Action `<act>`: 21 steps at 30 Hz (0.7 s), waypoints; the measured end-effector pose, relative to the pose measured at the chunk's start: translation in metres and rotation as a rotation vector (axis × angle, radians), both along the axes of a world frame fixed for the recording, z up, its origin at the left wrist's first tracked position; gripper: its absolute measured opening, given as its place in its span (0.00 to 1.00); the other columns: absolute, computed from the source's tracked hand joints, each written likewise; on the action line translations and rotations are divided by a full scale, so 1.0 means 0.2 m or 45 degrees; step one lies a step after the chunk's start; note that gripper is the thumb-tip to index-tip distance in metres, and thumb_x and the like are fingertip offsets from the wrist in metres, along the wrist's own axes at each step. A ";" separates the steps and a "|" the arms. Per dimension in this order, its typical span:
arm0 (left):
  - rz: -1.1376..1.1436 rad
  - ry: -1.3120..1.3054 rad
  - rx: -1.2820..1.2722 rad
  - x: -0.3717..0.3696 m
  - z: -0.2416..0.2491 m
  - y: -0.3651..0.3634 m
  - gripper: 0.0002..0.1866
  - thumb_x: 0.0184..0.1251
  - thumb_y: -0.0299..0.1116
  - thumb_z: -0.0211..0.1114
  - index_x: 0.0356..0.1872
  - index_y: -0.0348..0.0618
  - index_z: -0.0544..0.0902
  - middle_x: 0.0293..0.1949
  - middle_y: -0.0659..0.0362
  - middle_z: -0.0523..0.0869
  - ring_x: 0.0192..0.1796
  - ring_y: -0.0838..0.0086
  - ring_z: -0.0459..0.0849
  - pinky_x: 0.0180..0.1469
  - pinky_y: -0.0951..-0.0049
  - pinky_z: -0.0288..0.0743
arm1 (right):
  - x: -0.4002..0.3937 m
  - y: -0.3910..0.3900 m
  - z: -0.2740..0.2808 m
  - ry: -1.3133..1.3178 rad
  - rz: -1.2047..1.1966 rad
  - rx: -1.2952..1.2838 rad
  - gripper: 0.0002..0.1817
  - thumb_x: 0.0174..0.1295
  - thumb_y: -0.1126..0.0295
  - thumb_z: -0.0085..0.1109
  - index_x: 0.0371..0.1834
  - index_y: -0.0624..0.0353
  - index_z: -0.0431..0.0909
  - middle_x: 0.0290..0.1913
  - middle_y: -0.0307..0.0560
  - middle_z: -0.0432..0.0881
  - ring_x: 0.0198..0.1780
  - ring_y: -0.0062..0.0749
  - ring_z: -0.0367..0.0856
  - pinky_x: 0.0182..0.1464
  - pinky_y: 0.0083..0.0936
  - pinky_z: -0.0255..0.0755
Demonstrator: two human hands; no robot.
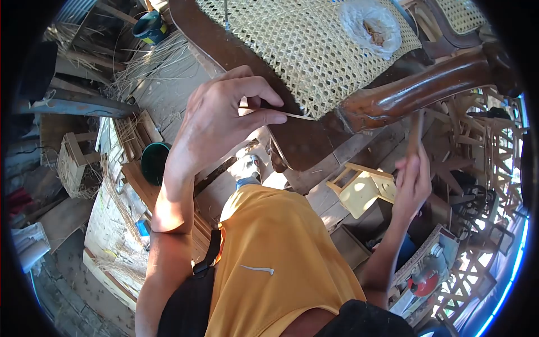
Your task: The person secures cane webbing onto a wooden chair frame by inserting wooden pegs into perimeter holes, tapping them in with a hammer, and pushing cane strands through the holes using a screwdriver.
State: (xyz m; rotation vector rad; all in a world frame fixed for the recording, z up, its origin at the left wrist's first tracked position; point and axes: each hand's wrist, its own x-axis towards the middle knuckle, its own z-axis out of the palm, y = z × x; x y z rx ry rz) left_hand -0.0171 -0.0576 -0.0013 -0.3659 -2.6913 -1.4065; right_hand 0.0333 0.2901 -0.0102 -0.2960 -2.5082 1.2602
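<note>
My left hand [222, 115] is at the near corner of a woven cane seat [292, 50]. Its fingers are curled around a thin pale cane strand [300, 117], which runs to the corner of the weave. Thumb and forefinger tips stay a little apart. A dark brown wooden frame [303, 146] borders the cane. My right hand [414, 177] grips the wooden handle [415, 135] of a tool, held upright beside the glossy curved armrest [415, 90]. The tool's far end is blurred, so its kind does not show.
On the cane lies a clear plastic bag [370, 31] with small brown pieces inside. A small yellow wooden stool [365, 191] stands on the floor below. Loose cane strips [163, 62], a dark green bucket [155, 163] and planks lie left. Stacked wooden frames [471, 129] fill the right.
</note>
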 end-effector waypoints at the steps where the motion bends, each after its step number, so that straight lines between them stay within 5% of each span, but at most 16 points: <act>1: 0.016 -0.008 0.018 0.01 0.00 0.01 0.11 0.52 0.28 0.80 0.37 0.41 0.90 0.30 0.64 0.80 0.31 0.78 0.76 0.34 0.73 0.70 | -0.07 0.01 0.03 -0.087 0.095 0.017 0.17 0.77 0.72 0.51 0.64 0.65 0.79 0.33 0.43 0.82 0.27 0.12 0.70 0.29 0.16 0.65; 7: 0.109 -0.013 0.066 0.04 -0.03 0.04 0.12 0.53 0.27 0.80 0.39 0.41 0.91 0.32 0.63 0.81 0.33 0.78 0.78 0.37 0.72 0.73 | -0.44 -0.05 0.11 -0.152 0.493 0.547 0.18 0.71 0.76 0.56 0.63 0.60 0.81 0.45 0.48 0.89 0.47 0.29 0.86 0.52 0.28 0.75; 12: 0.141 0.036 0.032 0.04 -0.03 0.03 0.12 0.54 0.29 0.80 0.40 0.43 0.91 0.34 0.63 0.81 0.34 0.78 0.78 0.38 0.72 0.73 | -0.61 -0.11 0.26 0.044 0.693 0.509 0.15 0.67 0.75 0.59 0.55 0.60 0.84 0.46 0.51 0.88 0.48 0.31 0.87 0.51 0.29 0.76; 16: 0.240 0.054 -0.066 0.08 0.01 0.04 0.10 0.57 0.33 0.78 0.39 0.46 0.89 0.36 0.60 0.83 0.38 0.66 0.85 0.42 0.66 0.76 | -1.02 -0.07 0.23 0.488 0.878 0.681 0.11 0.71 0.73 0.59 0.51 0.64 0.84 0.48 0.48 0.87 0.47 0.30 0.85 0.53 0.28 0.76; 21: 0.446 0.059 -0.090 0.17 -0.02 0.10 0.11 0.59 0.35 0.77 0.42 0.47 0.89 0.38 0.62 0.82 0.36 0.68 0.82 0.41 0.67 0.75 | -1.30 -0.18 0.19 0.251 1.046 0.929 0.12 0.68 0.69 0.62 0.50 0.63 0.83 0.43 0.53 0.86 0.43 0.43 0.86 0.49 0.33 0.77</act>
